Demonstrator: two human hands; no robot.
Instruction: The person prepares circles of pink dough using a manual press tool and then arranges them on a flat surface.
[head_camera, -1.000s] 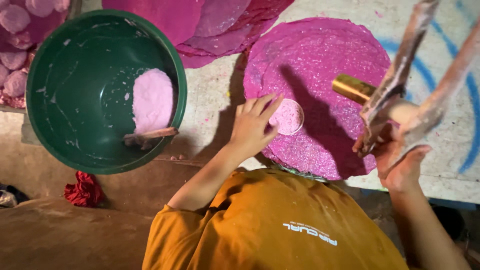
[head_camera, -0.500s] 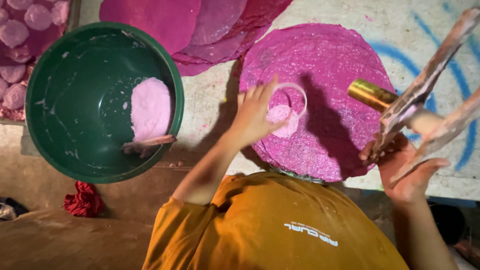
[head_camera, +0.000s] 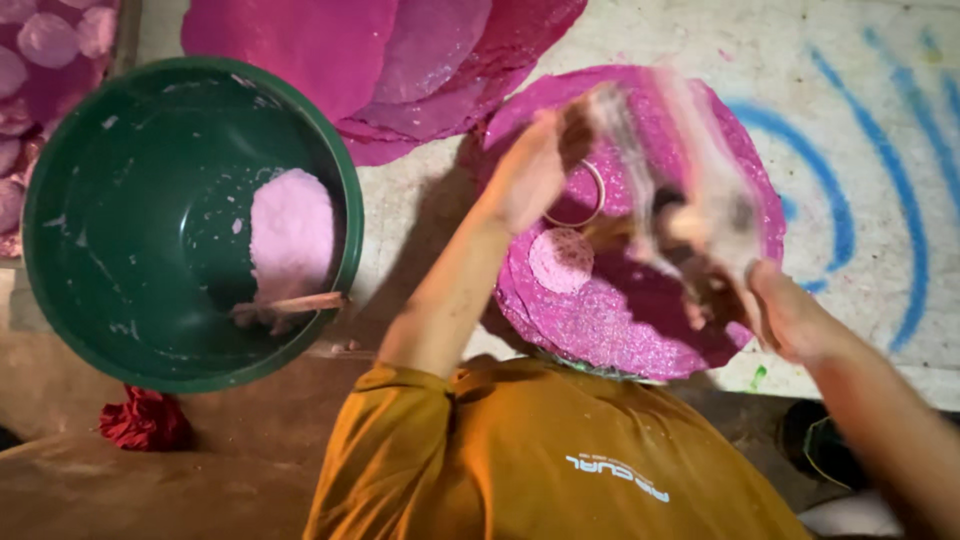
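**Pinks, Green and Blue**

The bowl (head_camera: 120, 150) is dark green, flecked with pale spots, and holds a heap of light pink powder (head_camera: 291, 235). The round mat (head_camera: 640, 320) is deep magenta with a glittery speckle; a small disc (head_camera: 560, 260) on it is a paler, dusty pink. The sheets (head_camera: 380, 60) above are magenta and mauve in overlapping tones. The floor (head_camera: 640, 40) is off-white with curved blue painted lines (head_camera: 850, 190). The shirt (head_camera: 520, 460) is mustard orange with small white print. A cloth (head_camera: 145, 420) is red. The ring (head_camera: 578, 195) is pale metal.
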